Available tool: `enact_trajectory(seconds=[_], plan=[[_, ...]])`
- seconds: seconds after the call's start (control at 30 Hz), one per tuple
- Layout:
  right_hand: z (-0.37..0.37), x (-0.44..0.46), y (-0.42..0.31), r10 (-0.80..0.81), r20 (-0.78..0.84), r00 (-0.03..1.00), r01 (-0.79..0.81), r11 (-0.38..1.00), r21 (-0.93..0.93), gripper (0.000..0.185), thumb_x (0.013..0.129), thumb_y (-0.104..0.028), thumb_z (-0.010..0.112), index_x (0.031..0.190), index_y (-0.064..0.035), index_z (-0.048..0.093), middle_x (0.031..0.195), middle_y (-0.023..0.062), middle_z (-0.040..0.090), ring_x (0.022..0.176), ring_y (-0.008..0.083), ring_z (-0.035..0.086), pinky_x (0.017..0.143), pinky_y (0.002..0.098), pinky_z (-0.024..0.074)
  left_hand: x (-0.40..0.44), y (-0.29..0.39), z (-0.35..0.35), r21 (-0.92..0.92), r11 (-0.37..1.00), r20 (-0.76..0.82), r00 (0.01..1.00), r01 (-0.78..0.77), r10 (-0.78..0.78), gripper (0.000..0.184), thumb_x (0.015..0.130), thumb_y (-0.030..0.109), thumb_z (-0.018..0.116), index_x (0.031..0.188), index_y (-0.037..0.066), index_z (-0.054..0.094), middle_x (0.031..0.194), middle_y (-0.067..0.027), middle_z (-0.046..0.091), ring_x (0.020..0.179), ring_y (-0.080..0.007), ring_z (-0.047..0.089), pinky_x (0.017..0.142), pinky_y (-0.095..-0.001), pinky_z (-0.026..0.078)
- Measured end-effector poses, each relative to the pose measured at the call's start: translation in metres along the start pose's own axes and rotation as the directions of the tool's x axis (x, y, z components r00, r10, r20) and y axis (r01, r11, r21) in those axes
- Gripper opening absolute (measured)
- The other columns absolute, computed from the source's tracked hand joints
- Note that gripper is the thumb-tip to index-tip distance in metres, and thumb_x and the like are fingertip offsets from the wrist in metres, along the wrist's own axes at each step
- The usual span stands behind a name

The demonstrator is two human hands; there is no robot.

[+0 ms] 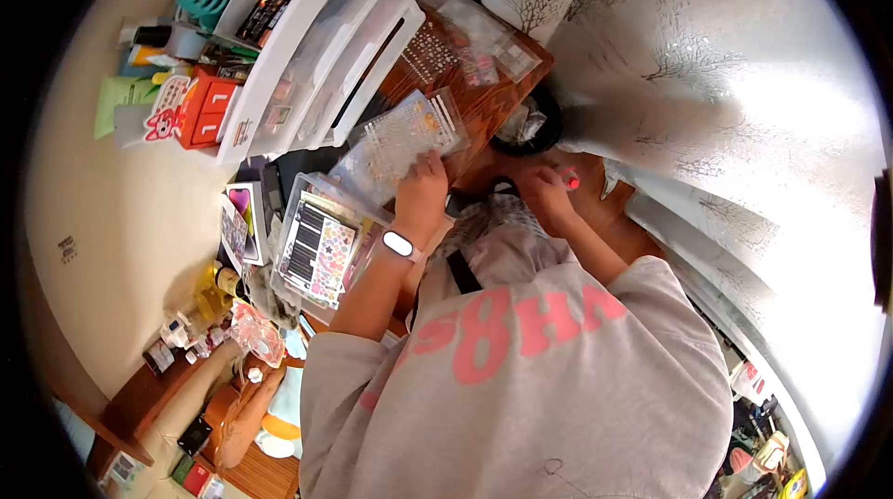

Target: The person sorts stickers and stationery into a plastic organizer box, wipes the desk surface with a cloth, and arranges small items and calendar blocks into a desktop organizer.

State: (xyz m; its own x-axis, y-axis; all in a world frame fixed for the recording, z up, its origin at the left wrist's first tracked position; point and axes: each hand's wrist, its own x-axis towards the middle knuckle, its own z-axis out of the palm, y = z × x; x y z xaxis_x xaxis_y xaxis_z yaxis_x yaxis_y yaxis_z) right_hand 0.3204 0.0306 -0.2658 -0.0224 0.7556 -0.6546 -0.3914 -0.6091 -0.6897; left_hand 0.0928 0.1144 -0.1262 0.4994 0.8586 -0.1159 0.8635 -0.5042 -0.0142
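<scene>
My left hand [423,187], with a white-faced band at the wrist, has its fingers closed at the lower edge of a clear sticker sheet [409,132] dotted with small shiny pieces. More clear plastic lies beneath that sheet. My right hand [545,192] is curled low beside the table, with a small red thing [570,180] at its fingers, too small to name. Just beyond it stands a dark-rimmed bin [528,127] with crumpled plastic inside. Left of my left wrist, a clear box [296,192] holds several sticker sheets [321,252].
White drawers [321,57] stand at the upper left, with red boxes [205,108] alongside. Clear packets [479,29] and small dots lie on the wooden tabletop [493,108]. A pale curtain [670,62] hangs on the right. Bottles and a brown bag [251,415] are at the lower left.
</scene>
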Motion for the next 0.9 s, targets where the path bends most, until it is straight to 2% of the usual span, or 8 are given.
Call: enact_trajectory(seconds=[0.13, 0.27, 0.37, 0.53, 0.7, 0.77, 0.83, 0.9], plan=[[0.055, 0.000, -0.069, -0.087, 0.173, 0.981, 0.087, 0.996, 0.007, 0.037, 0.083, -0.026, 0.055, 0.110, -0.0013, 0.048, 0.095, 0.0093, 0.058, 0.080, 0.0177, 0.057, 0.067, 0.0277, 0.0469, -0.010, 0.011, -0.008, -0.146, 0.986, 0.134, 0.989, 0.075, -0.055, 0.040, 0.071, 0.004, 0.054, 0.109, -0.005, 0.049, 0.092, -0.0165, 0.057, 0.078, -0.0265, 0.059, 0.062, -0.0295, 0.050], [0.086, -0.024, -0.097, 0.034, 0.441, 0.897, -0.050, 0.999, 0.023, 0.052, 0.083, -0.032, 0.056, 0.123, -0.0040, 0.038, 0.106, 0.0107, 0.055, 0.082, 0.0191, 0.058, 0.070, 0.0310, 0.0492, -0.021, 0.023, 0.005, -0.208, 0.973, -0.116, 0.985, 0.101, -0.127, 0.038, 0.070, 0.008, 0.056, 0.107, -0.001, 0.053, 0.102, -0.0147, 0.056, 0.090, -0.0277, 0.056, 0.076, -0.0352, 0.045], [0.099, -0.027, -0.090, 0.075, 0.349, 0.934, -0.043, 0.994, -0.100, 0.047, 0.084, -0.029, 0.056, 0.121, -0.0041, 0.041, 0.101, 0.0097, 0.056, 0.080, 0.0189, 0.059, 0.067, 0.0302, 0.0503, -0.026, 0.033, 0.004, -0.284, 0.958, -0.174, 0.980, 0.049, -0.102, 0.036, 0.072, 0.012, 0.058, 0.106, 0.000, 0.055, 0.107, -0.0159, 0.054, 0.098, -0.0309, 0.051, 0.085, -0.0399, 0.039], [0.080, -0.019, -0.072, -0.037, 0.127, 0.991, 0.031, 0.998, 0.050, 0.024, 0.086, -0.021, 0.053, 0.101, -0.0025, 0.051, 0.084, 0.0075, 0.058, 0.072, 0.0182, 0.060, 0.061, 0.0300, 0.0517, -0.010, 0.009, -0.012, -0.564, 0.822, -0.131, 0.975, 0.076, -0.180, 0.052, 0.066, 0.018, 0.067, 0.113, 0.002, 0.051, 0.118, -0.0208, 0.046, 0.110, -0.0379, 0.042, 0.095, -0.0438, 0.031], [0.059, -0.024, -0.063, -0.062, -0.021, 0.998, 0.065, 0.976, 0.206, 0.015, 0.086, -0.017, 0.052, 0.090, -0.0025, 0.050, 0.075, 0.0063, 0.057, 0.067, 0.0166, 0.059, 0.059, 0.0298, 0.0518, 0.037, -0.076, -0.014, -0.270, 0.959, -0.096, 0.988, 0.088, -0.118, 0.090, 0.058, 0.028, 0.076, 0.132, 0.008, 0.028, 0.136, -0.0224, 0.024, 0.122, -0.0379, 0.030, 0.101, -0.0440, 0.025], [0.065, -0.031, -0.065, -0.022, -0.035, 0.999, 0.029, 0.977, 0.211, 0.014, 0.085, -0.017, 0.053, 0.089, -0.0038, 0.051, 0.074, 0.0052, 0.057, 0.067, 0.0153, 0.058, 0.059, 0.0286, 0.0509, 0.046, -0.089, -0.014, -0.278, 0.944, 0.220, 0.968, 0.180, -0.120, 0.101, 0.052, 0.035, 0.079, 0.134, 0.009, 0.025, 0.138, -0.0208, 0.022, 0.124, -0.0380, 0.025, 0.102, -0.0442, 0.025], [0.069, -0.032, -0.065, 0.022, -0.045, 0.999, -0.012, 0.977, 0.213, 0.013, 0.085, -0.018, 0.054, 0.087, -0.0050, 0.052, 0.074, 0.0040, 0.057, 0.066, 0.0139, 0.057, 0.059, 0.0273, 0.0501, 0.045, -0.086, -0.011, -0.194, 0.970, 0.211, 0.972, 0.144, -0.102, 0.108, 0.049, 0.040, 0.080, 0.135, 0.009, 0.023, 0.136, -0.0227, 0.023, 0.124, -0.0387, 0.026, 0.100, -0.0450, 0.027], [0.074, -0.029, -0.059, 0.151, 0.198, 0.968, -0.219, 0.896, 0.385, 0.013, 0.083, -0.020, 0.056, 0.086, -0.0077, 0.053, 0.073, 0.0016, 0.057, 0.065, 0.0108, 0.056, 0.060, 0.0247, 0.0479, 0.040, -0.078, -0.013, -0.162, 0.955, 0.258, 0.945, 0.249, -0.202, 0.106, 0.050, 0.043, 0.079, 0.133, 0.006, 0.025, 0.129, -0.0253, 0.030, 0.117, -0.0383, 0.036, 0.094, -0.0459, 0.034]])
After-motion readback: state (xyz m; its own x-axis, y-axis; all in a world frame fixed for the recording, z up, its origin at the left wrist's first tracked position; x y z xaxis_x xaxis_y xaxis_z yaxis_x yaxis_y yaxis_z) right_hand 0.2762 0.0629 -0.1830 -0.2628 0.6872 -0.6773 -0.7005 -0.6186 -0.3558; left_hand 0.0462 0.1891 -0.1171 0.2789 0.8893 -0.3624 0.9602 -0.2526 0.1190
